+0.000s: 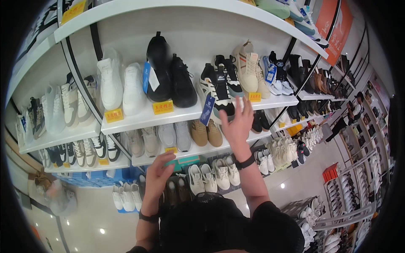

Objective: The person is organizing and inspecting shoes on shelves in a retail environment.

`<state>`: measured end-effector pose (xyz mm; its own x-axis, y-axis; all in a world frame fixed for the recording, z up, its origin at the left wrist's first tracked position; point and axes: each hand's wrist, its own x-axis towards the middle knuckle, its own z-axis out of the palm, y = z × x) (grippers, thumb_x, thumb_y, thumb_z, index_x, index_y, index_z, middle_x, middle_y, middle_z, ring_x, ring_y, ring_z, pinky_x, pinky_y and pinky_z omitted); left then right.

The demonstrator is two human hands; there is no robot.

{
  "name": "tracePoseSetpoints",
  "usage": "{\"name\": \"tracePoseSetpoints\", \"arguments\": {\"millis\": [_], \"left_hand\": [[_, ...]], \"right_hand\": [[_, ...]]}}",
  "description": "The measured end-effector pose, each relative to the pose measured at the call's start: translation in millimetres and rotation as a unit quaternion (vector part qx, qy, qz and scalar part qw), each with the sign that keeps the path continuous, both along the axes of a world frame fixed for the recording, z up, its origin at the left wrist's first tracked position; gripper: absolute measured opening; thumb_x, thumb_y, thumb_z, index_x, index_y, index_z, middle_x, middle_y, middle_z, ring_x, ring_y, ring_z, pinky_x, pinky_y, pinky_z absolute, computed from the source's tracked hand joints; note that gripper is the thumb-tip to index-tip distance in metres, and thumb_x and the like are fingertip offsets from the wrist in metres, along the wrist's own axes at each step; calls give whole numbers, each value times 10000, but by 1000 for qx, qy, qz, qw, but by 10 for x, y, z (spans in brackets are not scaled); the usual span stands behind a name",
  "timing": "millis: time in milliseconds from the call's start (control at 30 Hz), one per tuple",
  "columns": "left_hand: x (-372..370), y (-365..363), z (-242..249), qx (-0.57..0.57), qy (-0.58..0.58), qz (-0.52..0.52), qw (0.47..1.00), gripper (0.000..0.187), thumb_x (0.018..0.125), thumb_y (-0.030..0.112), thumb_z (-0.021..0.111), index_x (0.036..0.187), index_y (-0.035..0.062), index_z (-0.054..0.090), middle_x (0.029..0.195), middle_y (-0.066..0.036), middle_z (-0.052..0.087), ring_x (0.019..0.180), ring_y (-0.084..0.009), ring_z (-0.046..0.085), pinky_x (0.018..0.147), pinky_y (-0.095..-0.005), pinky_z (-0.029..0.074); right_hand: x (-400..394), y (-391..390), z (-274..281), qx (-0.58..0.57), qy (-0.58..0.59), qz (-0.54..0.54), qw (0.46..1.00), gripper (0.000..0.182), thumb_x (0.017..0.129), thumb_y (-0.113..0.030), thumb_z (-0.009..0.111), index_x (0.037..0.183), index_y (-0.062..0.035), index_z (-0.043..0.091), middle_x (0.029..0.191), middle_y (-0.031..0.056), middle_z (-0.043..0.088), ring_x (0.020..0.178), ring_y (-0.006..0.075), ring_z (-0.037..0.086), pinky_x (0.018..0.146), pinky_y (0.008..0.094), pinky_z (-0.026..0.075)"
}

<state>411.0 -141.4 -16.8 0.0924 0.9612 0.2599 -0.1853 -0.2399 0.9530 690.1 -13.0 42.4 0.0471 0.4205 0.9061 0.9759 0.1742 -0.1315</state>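
My right hand (239, 122), a black band at its wrist, is raised with fingers apart in front of the shelf. Nearest to it is a black, white and beige sneaker (216, 90) with a dark blue tag (206, 110) hanging over the shelf edge. Lower and to the left, my left hand (159, 172) is in front of the lower shelf, fingers curved but apart, holding nothing. Black sneakers (184, 84) with a blue and white tag stand left of the patterned pair. A beige pair (248, 63) stands to the right.
White shelves (143, 119) carry rows of shoes with yellow price cards (163, 107). White sneakers (110, 82) stand at left. More shoes line the lower shelves and floor level. A person (357, 109) is at the far right, and a blurred figure (59, 196) is at the lower left.
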Motion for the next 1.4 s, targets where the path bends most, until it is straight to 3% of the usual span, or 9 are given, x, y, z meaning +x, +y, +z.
{"name": "tracePoseSetpoints", "arguments": {"millis": [100, 333, 400, 633, 700, 833, 1100, 1233, 1400], "left_hand": [[-155, -42, -77, -19, 6, 9, 1000, 305, 956, 157, 659, 1217, -1, 669, 1370, -144, 599, 1273, -241, 568, 1032, -398, 492], [-319, -123, -97, -80, -15, 24, 996, 297, 946, 30, 619, 1234, -36, 647, 1347, -161, 621, 1239, -209, 581, 1041, -344, 466], [-354, -119, -181, -67, 14, 37, 997, 347, 971, 197, 671, 1249, -9, 653, 1322, -141, 637, 1223, -242, 603, 1020, -407, 505], [-261, -134, -226, -83, 7, 50, 995, 344, 971, 181, 671, 1244, -25, 652, 1292, -145, 654, 1204, -243, 618, 1013, -404, 511], [-196, -117, -205, -107, -6, 50, 993, 327, 932, 7, 601, 1253, -43, 638, 1275, -129, 654, 1198, -201, 601, 1024, -345, 487], [-88, -70, -226, -105, 21, 39, 993, 335, 934, 12, 607, 1264, -41, 635, 1275, -132, 653, 1202, -203, 600, 1026, -349, 489], [237, -40, -193, -135, 48, 25, 989, 328, 950, 16, 606, 1272, -41, 628, 1278, -132, 652, 1201, -207, 604, 1029, -348, 488], [412, 16, -168, -138, 60, 21, 988, 338, 954, 14, 605, 1288, -38, 619, 1258, -126, 661, 1186, -204, 613, 1027, -342, 488], [718, 85, -135, -163, 96, 23, 982, 327, 962, 64, 617, 1274, -33, 633, 1240, -126, 666, 1174, -203, 620, 1009, -349, 501]], "right_hand": [[-222, 46, -52, -90, -59, 47, 993, 570, 865, -340, 727, 1379, -129, 602, 1427, 227, 513, 1261, 445, 504, 990, 554, 430], [-301, 698, -90, -81, -46, 18, 995, 583, 790, -284, 796, 1340, -165, 644, 1435, 181, 531, 1220, 395, 547, 985, 488, 469], [-334, 821, -103, -67, -45, 9, 997, 599, 750, -274, 824, 1319, -176, 663, 1422, 161, 544, 1199, 377, 561, 963, 470, 490], [-363, 1125, -140, -64, -24, 21, 997, 601, 726, -271, 831, 1293, -149, 673, 1420, 183, 544, 1203, 396, 544, 974, 485, 466], [-368, 1212, -136, -65, -16, 26, 997, 603, 728, -270, 830, 1295, -139, 670, 1425, 187, 537, 1213, 392, 536, 987, 487, 456], [-399, 1309, -111, -73, -24, 9, 997, 622, 723, -283, 825, 1310, -151, 667, 1438, 173, 528, 1233, 368, 520, 998, 467, 459], [-296, 1158, -65, -69, 19, 114, 991, 690, 743, -238, 814, 1381, -108, 588, 1462, 221, 474, 1340, 427, 435, 1082, 551, 381], [114, 892, 21, -14, 47, 85, 995, 690, 756, -236, 817, 1385, -91, 573, 1468, 249, 443, 1349, 462, 413, 1103, 587, 348], [628, 948, -50, -106, 121, 103, 981, 787, 699, -247, 871, 1403, -94, 554, 1446, 232, 469, 1285, 421, 490, 1066, 493, 426]]}}
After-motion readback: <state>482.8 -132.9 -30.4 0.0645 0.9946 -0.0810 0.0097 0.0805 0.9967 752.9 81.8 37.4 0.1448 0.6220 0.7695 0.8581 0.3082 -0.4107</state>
